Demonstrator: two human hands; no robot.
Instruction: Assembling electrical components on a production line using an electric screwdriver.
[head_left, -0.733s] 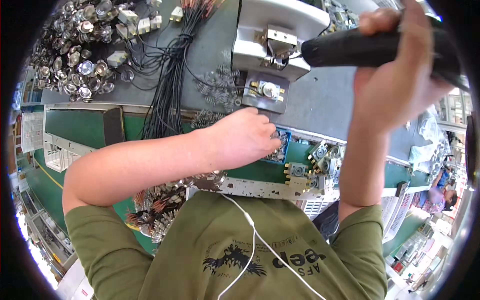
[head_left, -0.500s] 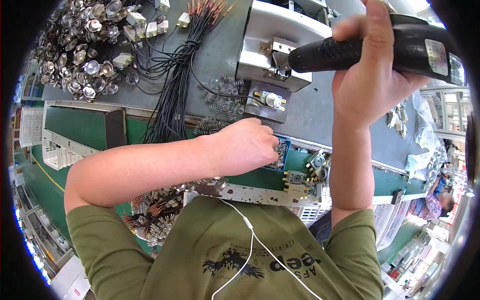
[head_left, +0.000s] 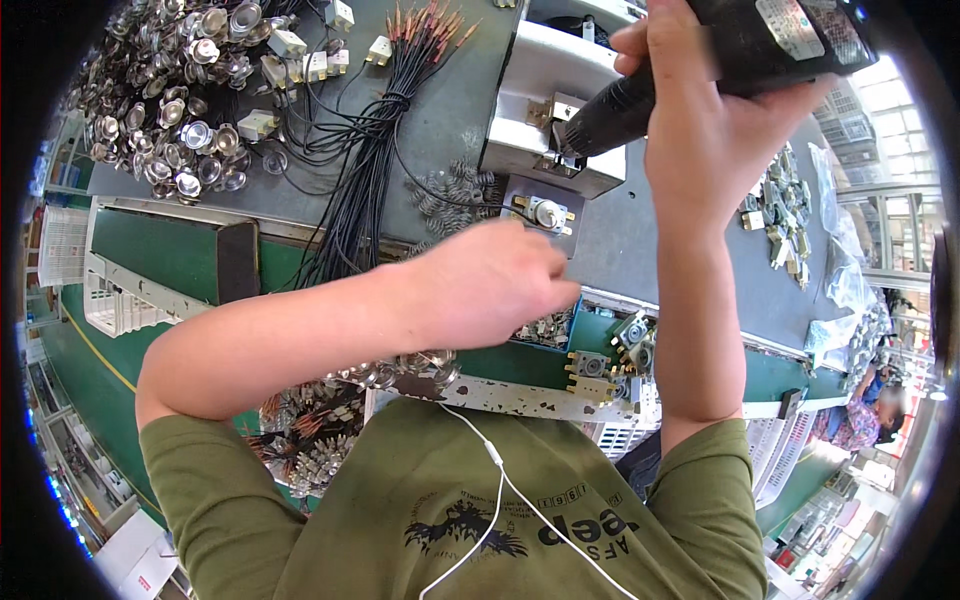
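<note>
My right hand (head_left: 705,140) is wrapped round a black power screwdriver (head_left: 612,112), whose tip points left at the bracket on a metal fixture (head_left: 510,130). My left hand (head_left: 500,285) hovers just above a blue tray (head_left: 573,328) of small metal parts. Its fingers are bent together, and whatever they may hold is hidden. Just beyond it, a round white-and-metal piece with brass terminals (head_left: 546,214) sits on a small steel block (head_left: 556,240), a black wire running to it. Several grey switch-like units with brass tabs (head_left: 590,366) lie right of the tray.
A bundle of black wires (head_left: 362,190) with reddish ends lies left of a heap of springs (head_left: 450,200). Many round metal cups (head_left: 185,140) are piled at the far left. More terminal parts (head_left: 785,215) and a clear plastic bag (head_left: 850,270) lie at right.
My left hand has risen slightly from the blue tray and shifted right. My right hand has moved left and away from me, tilting the screwdriver more steeply.
</note>
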